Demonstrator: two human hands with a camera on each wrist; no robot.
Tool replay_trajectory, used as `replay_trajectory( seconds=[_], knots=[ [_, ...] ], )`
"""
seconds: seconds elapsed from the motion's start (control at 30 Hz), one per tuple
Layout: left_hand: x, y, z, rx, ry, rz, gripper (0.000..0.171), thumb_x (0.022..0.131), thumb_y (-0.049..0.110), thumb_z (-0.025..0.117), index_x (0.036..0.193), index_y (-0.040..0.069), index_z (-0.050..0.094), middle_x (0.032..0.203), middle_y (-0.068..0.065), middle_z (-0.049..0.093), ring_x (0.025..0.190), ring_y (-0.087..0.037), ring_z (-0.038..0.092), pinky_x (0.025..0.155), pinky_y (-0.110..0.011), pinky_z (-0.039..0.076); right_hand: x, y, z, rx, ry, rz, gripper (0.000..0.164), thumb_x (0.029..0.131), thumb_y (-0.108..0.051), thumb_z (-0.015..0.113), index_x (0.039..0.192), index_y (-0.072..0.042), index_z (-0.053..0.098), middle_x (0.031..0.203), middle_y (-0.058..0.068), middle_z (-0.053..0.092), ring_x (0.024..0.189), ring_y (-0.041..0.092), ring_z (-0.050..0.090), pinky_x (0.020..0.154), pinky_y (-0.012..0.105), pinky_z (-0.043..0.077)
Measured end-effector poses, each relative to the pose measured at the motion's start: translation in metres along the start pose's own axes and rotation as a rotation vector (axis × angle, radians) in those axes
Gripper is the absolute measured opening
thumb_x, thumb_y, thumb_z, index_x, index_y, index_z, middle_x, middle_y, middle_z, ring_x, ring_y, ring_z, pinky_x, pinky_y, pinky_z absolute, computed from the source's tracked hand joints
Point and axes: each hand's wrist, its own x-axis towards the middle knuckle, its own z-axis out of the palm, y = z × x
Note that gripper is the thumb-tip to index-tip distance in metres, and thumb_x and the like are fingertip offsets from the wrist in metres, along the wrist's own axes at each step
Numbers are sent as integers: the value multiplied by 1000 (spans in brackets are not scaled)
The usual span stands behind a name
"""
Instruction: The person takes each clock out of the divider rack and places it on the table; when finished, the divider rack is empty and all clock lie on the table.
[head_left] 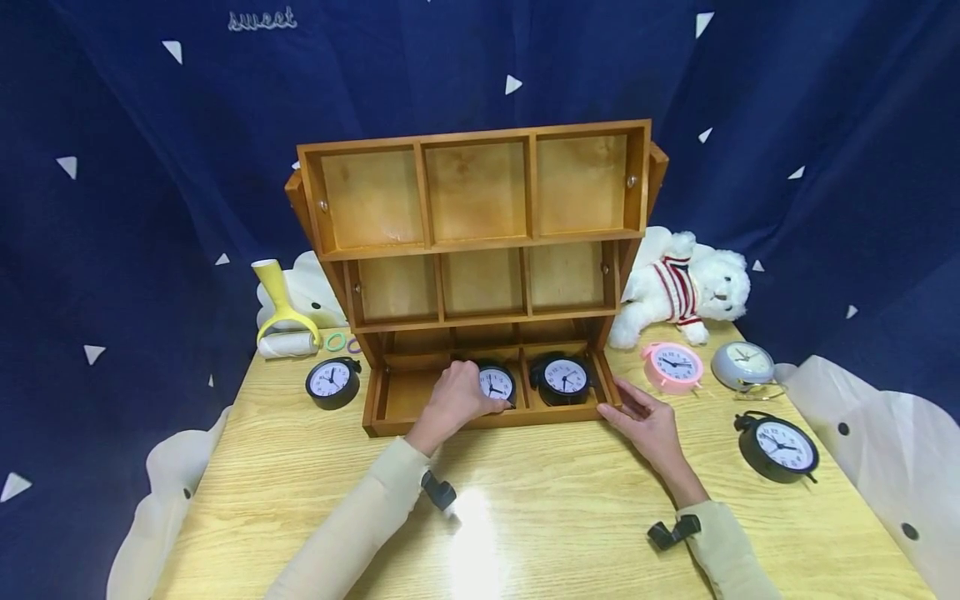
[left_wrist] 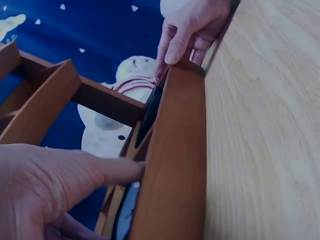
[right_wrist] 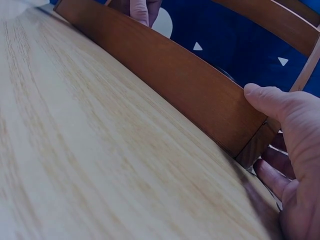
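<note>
A brown wooden tiered shelf (head_left: 476,247) stands on the table, with three compartments across each tier. In the bottom tier's middle compartment lies a black alarm clock (head_left: 497,385), its white dial partly covered by my left hand (head_left: 459,396). My left hand holds this clock, thumb along its front edge beside the shelf's front board (left_wrist: 172,160). Another black alarm clock (head_left: 562,380) lies face up in the bottom right compartment. My right hand (head_left: 647,422) grips the shelf's front right corner, the thumb on the board's top edge and the fingers around the side.
Left of the shelf are a black alarm clock (head_left: 332,382), a yellow-handled lint roller (head_left: 285,321) and a green ring (head_left: 335,342). To the right lie a pink clock (head_left: 673,367), a grey clock (head_left: 742,365), another black clock (head_left: 780,447) and a white teddy bear (head_left: 686,287).
</note>
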Motion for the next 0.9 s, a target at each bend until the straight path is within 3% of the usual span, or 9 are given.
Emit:
replay_trajectory(
  seconds=[0.17, 0.27, 0.4, 0.53, 0.7, 0.9],
  knots=[
    [4, -8, 7, 13, 33, 32, 65, 66, 48, 98, 60, 17, 41, 59, 5, 33, 52, -9, 36, 44, -23, 32, -1, 1, 0, 3, -1, -4, 56, 85, -3, 86, 137, 4, 65, 138, 27, 62, 109, -5, 64, 89, 14, 55],
    [6, -13, 12, 76, 88, 66, 67, 61, 56, 98, 66, 15, 45, 67, 1, 42, 57, -11, 42, 46, -23, 38, -1, 1, 1, 12, -9, 0, 57, 85, -3, 86, 137, 4, 65, 139, 27, 62, 109, -6, 63, 90, 14, 55],
    [8, -16, 18, 164, 152, 98, 76, 57, 63, 95, 91, 5, 60, 90, -9, 58, 72, -19, 57, 57, -28, 55, -2, 1, 1, 2, -12, 9, 57, 85, -5, 87, 137, 4, 65, 139, 27, 61, 109, -6, 63, 90, 15, 55],
    [9, -17, 22, 204, 190, 121, 93, 58, 66, 92, 115, -2, 62, 104, -12, 62, 85, -24, 63, 71, -33, 62, -2, -1, 1, -14, -11, 10, 59, 84, -6, 88, 138, 3, 65, 140, 26, 61, 110, -7, 63, 91, 15, 55],
    [8, -17, 24, 178, 224, 138, 94, 58, 64, 91, 120, 0, 62, 108, -11, 61, 90, -24, 63, 76, -35, 63, 0, -4, 1, -18, -19, -2, 63, 83, -5, 89, 140, 2, 63, 142, 24, 61, 114, -6, 61, 93, 14, 53],
    [6, -17, 23, 79, 239, 131, 99, 57, 59, 92, 131, 3, 58, 119, -12, 61, 99, -27, 63, 83, -39, 63, 0, -1, 0, -51, -15, -12, 62, 83, -7, 89, 140, 2, 64, 142, 25, 60, 115, -5, 60, 92, 13, 53]
  ],
)
